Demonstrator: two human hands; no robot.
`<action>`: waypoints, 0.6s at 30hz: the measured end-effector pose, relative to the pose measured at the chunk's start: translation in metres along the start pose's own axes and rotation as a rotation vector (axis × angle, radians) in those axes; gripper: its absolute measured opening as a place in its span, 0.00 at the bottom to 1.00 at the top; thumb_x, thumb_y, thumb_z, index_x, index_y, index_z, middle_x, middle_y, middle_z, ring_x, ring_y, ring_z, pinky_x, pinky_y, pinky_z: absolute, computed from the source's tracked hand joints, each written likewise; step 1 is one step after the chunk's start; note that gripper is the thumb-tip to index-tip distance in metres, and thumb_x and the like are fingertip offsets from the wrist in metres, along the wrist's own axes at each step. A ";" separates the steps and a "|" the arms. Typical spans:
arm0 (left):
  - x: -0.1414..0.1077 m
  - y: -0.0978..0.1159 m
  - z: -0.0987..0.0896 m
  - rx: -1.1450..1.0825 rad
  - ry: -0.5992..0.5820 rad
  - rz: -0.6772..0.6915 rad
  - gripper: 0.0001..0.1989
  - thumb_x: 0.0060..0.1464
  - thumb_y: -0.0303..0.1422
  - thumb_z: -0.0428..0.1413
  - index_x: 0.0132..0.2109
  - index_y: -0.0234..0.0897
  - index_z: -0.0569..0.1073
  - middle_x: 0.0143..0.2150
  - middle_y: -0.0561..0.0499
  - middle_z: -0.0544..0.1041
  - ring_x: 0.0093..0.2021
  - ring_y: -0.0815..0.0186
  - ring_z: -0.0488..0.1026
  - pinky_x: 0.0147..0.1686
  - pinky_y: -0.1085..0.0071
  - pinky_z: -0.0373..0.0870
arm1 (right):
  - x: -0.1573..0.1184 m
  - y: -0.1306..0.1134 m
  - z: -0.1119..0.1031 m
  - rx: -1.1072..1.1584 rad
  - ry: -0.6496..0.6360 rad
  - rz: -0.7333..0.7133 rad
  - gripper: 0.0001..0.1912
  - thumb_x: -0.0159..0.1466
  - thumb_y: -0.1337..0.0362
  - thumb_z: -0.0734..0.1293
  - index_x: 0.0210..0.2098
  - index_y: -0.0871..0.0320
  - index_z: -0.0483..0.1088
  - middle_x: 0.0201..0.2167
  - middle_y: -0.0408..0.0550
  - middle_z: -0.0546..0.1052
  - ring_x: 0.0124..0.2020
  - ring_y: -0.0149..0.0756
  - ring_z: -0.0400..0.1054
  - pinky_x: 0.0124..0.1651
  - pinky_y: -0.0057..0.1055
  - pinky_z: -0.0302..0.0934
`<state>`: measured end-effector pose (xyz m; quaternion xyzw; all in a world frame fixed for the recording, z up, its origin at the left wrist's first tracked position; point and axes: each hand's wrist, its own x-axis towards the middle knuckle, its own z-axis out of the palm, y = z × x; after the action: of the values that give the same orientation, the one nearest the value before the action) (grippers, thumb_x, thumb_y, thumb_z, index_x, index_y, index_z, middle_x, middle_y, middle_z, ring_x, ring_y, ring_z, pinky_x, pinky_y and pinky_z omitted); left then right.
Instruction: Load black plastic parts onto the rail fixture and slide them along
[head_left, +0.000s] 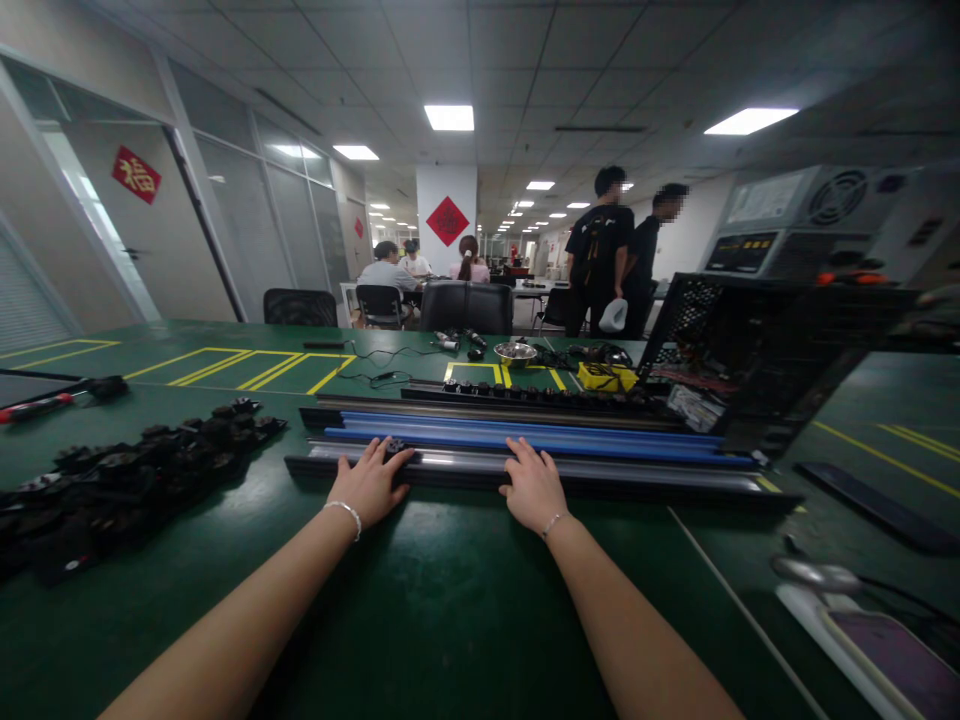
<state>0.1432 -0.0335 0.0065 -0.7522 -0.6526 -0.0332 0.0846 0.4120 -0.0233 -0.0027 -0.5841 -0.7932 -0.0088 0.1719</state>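
Note:
My left hand (369, 484) lies with fingers spread on the near side of a long rail assembly. A small black part (396, 446) sits by its fingertips; I cannot tell whether they touch it. Farther right along the same edge rests my right hand (534, 484), its fingers also apart and no object in it. Both hands are at the long grey metal strip (457, 459) with a black front edge. Behind that strip runs a parallel blue strip (555, 438). Beyond them a row of small black parts (517, 393) lines another dark rail.
A heap of black parts (150, 450) covers the left of the green table (450, 610). To the right stand an opened computer case (787, 350) and a yellow box (606, 377). A metal bowl (514, 352) and cables lie behind. Several people are farther back.

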 end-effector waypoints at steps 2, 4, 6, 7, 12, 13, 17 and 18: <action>0.000 -0.003 0.001 0.003 0.003 0.001 0.28 0.52 0.43 0.47 0.61 0.54 0.53 0.65 0.45 0.51 0.64 0.52 0.44 0.51 0.40 0.50 | 0.000 0.000 0.000 -0.004 0.002 -0.001 0.09 0.54 0.66 0.65 0.36 0.57 0.69 0.62 0.49 0.55 0.63 0.41 0.43 0.60 0.48 0.36; 0.000 -0.005 0.002 0.007 0.009 0.001 0.28 0.52 0.43 0.47 0.61 0.54 0.53 0.65 0.45 0.51 0.64 0.52 0.44 0.51 0.40 0.50 | 0.000 0.000 -0.001 -0.009 0.003 -0.001 0.09 0.54 0.66 0.65 0.36 0.57 0.69 0.62 0.49 0.55 0.63 0.41 0.43 0.60 0.48 0.36; 0.000 -0.007 0.002 0.008 0.008 -0.003 0.29 0.52 0.43 0.47 0.61 0.54 0.53 0.65 0.46 0.51 0.64 0.52 0.44 0.52 0.40 0.50 | 0.000 0.000 -0.001 -0.010 -0.001 0.001 0.09 0.53 0.66 0.65 0.35 0.57 0.69 0.62 0.48 0.55 0.63 0.40 0.43 0.60 0.48 0.35; 0.000 -0.008 0.002 0.009 0.006 -0.004 0.29 0.52 0.43 0.47 0.61 0.54 0.53 0.65 0.46 0.51 0.64 0.52 0.44 0.52 0.40 0.49 | 0.000 0.000 -0.001 -0.010 -0.003 0.002 0.09 0.53 0.66 0.65 0.35 0.57 0.69 0.62 0.48 0.55 0.63 0.40 0.43 0.60 0.48 0.36; 0.000 -0.015 0.004 0.011 0.013 -0.005 0.29 0.51 0.43 0.47 0.61 0.53 0.53 0.65 0.45 0.51 0.64 0.52 0.45 0.52 0.41 0.50 | 0.000 0.001 -0.002 -0.004 -0.016 0.003 0.09 0.54 0.66 0.65 0.35 0.57 0.69 0.62 0.48 0.54 0.63 0.40 0.43 0.60 0.48 0.35; 0.000 -0.016 0.005 0.011 0.014 -0.005 0.28 0.51 0.43 0.47 0.60 0.53 0.53 0.65 0.45 0.51 0.64 0.52 0.45 0.52 0.41 0.50 | 0.000 0.001 -0.002 -0.002 -0.018 0.003 0.09 0.54 0.66 0.65 0.35 0.57 0.69 0.62 0.49 0.54 0.63 0.40 0.43 0.60 0.48 0.35; 0.001 -0.022 0.006 0.008 0.015 -0.008 0.28 0.51 0.43 0.47 0.60 0.53 0.54 0.65 0.45 0.52 0.64 0.51 0.46 0.51 0.40 0.50 | 0.000 0.001 -0.002 0.000 -0.017 0.002 0.09 0.54 0.66 0.65 0.36 0.57 0.69 0.62 0.49 0.54 0.63 0.40 0.43 0.60 0.48 0.36; 0.001 -0.023 0.006 0.004 0.014 -0.009 0.28 0.51 0.43 0.47 0.60 0.53 0.55 0.65 0.45 0.52 0.64 0.51 0.46 0.51 0.40 0.50 | 0.000 0.001 -0.002 0.001 -0.016 0.002 0.09 0.54 0.66 0.65 0.36 0.57 0.69 0.62 0.49 0.55 0.63 0.40 0.43 0.60 0.48 0.36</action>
<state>0.1201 -0.0286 0.0024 -0.7489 -0.6554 -0.0373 0.0906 0.4132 -0.0233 -0.0011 -0.5850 -0.7939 -0.0036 0.1659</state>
